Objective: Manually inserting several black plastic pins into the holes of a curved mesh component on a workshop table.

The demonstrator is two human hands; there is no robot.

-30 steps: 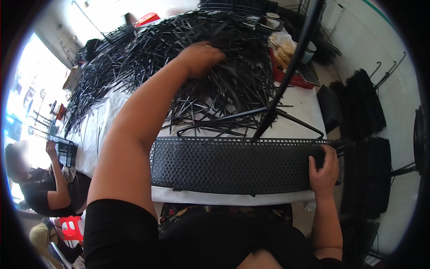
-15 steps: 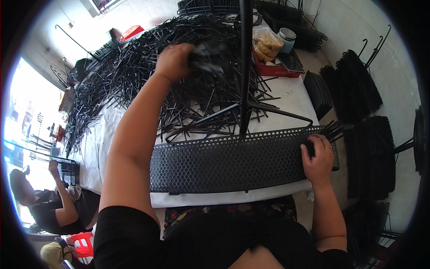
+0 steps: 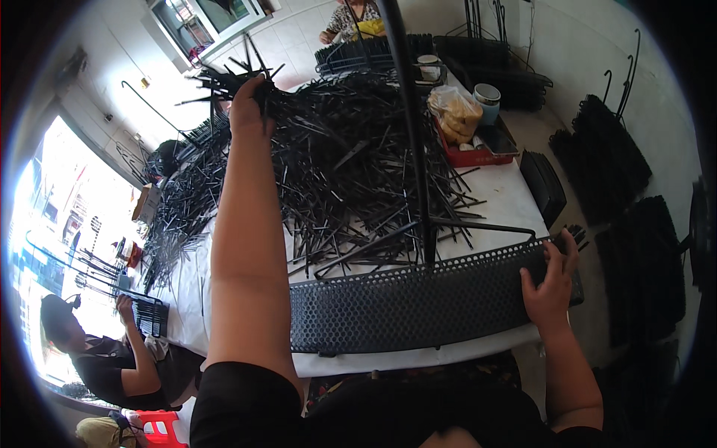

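Note:
At the far left of the pile, my left hand (image 3: pixel 250 110) is raised and closed around a bunch of thin black strips (image 3: pixel 224 84), which stick out in several directions. A heap of the same loose strips (image 3: pixel 336 142) covers much of the table. In front of me lies a long black perforated panel (image 3: pixel 403 310) with round holes along its far edge. My right hand (image 3: pixel 549 287) lies on the panel's right end, thumb and fingers apart. Its fingertips are by a few black strips (image 3: pixel 576 236) jutting past that end. A black upright post with feet (image 3: pixel 427 194) stands behind the panel.
A red tray (image 3: pixel 478 155) holds a bag of yellowish food, with a blue cup (image 3: pixel 487 103) near it. Finished-looking black bristly racks (image 3: pixel 642 261) stand along the right wall. One person (image 3: pixel 112 358) works at the left, another (image 3: pixel 355 22) at the far end.
My left hand has moved up and left out of the heap, lifting a bunch of strips. The view has shifted. My right fingers have reached toward the strips at the panel's end.

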